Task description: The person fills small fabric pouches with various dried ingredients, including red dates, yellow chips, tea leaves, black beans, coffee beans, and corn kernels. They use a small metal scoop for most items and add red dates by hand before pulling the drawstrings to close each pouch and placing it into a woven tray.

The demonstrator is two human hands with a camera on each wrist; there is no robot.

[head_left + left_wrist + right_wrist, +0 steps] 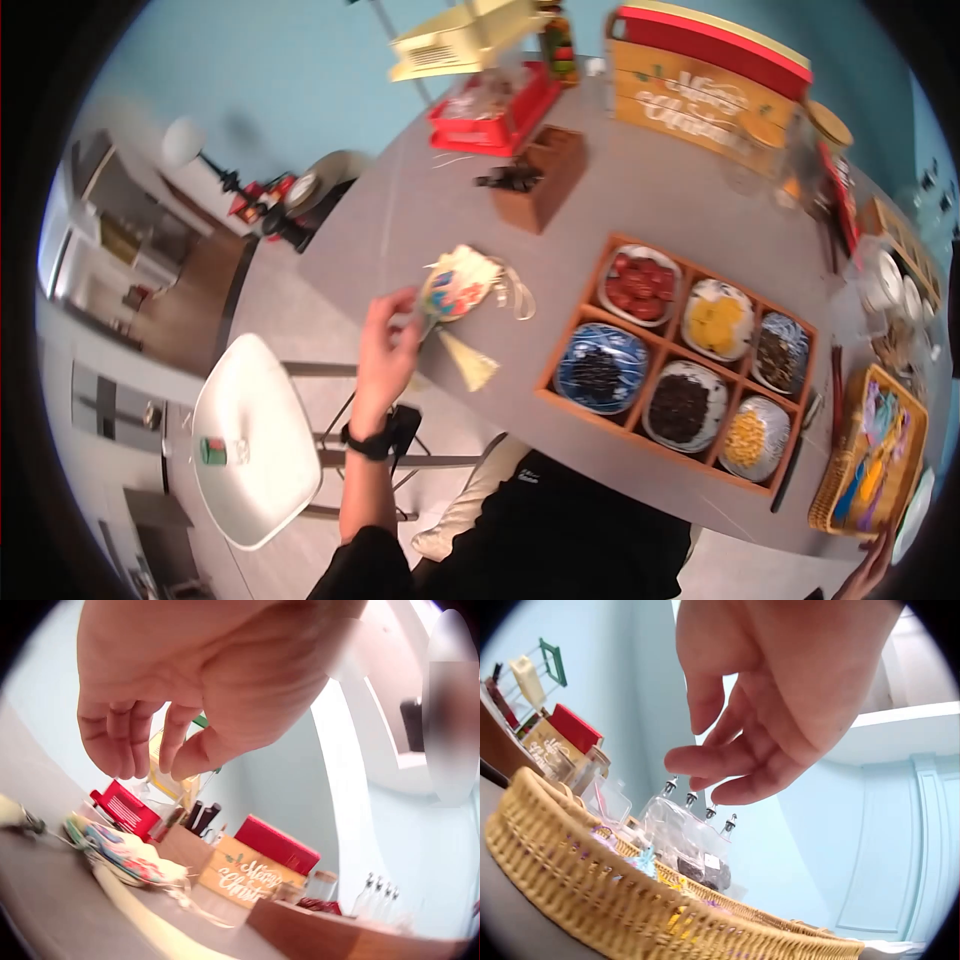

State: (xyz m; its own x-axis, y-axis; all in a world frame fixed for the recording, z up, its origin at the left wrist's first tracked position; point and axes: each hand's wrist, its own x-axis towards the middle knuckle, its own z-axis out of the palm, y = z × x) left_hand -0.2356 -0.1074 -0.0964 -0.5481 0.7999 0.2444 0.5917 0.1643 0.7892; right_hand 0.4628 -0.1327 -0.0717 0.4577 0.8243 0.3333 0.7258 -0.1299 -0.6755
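Note:
A cream pouch (460, 285) with a colourful floral pattern, a cord loop and a pale yellow tassel (468, 362) lies near the table's left edge. My left hand (390, 345) hovers just beside it, fingers loosely bent; in the left wrist view this hand (187, 682) has nothing between thumb and fingers. At the lower right, my right hand (876, 562) is partly cut off by the frame edge, close to a wicker basket (822, 500). The right wrist view shows that hand (772, 712) relaxed above the basket, which holds purple, blue and yellow tasselled items (649, 862).
A wooden divided tray (648, 362) holds several bowls of dried ingredients mid-table. Behind stand a brown box (560, 185) with dark tools, a red bin (520, 125) and a Christmas box (690, 85). Jars (752, 150) stand back right; a white chair (255, 430) is at left.

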